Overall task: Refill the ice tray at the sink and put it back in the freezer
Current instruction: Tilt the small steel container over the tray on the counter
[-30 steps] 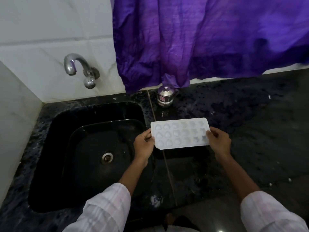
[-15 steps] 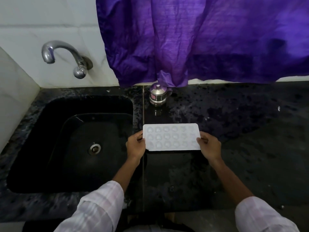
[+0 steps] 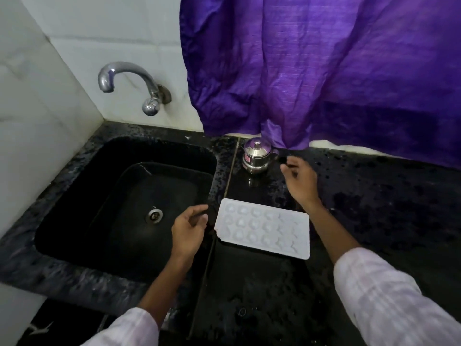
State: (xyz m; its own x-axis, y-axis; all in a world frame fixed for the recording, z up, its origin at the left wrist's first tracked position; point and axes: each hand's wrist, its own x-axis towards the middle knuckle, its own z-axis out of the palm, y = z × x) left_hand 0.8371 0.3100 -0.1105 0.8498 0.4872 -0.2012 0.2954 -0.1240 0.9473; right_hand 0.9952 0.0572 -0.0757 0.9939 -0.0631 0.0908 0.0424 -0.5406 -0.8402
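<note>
White ice tray (image 3: 264, 228) lies flat just right of the sink (image 3: 74, 176); I can't tell what its cells hold. My left hand (image 3: 189, 228) and right hand (image 3: 299, 182) hang loosely curled, empty.

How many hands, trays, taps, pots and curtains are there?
Hands: 2, the left hand and the right hand
Trays: 1, the tray
Taps: 1, the tap
Pots: 1, the pot
Curtains: 1, the curtain
Total: 6
</note>
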